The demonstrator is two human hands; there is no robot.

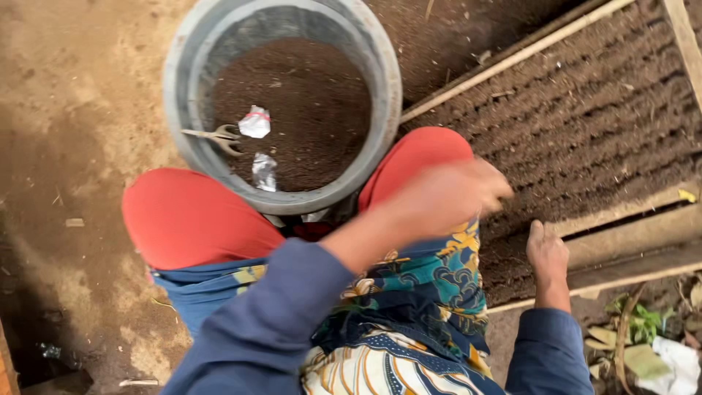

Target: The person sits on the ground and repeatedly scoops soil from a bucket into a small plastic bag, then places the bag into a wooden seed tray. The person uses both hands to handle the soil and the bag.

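A wooden-framed seed bed of dark furrowed soil point(585, 117) lies beside the round grey plastic tub of soil point(384, 80), its furrows running up-right, its far end cut off. The right hand point(547, 252) rests on the bed's near corner, fingers together pointing into the soil. The left hand point(446, 194), blurred, hovers at the bed's edge; its grip cannot be told. Small scissors point(216, 137) lie in the tub.

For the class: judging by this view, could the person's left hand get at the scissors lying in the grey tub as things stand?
Probably yes. The left hand hangs over the knee beside the grey tub, which is open on top. The scissors lie bare on the soil at the far side, so it means reaching across, with nothing over them.
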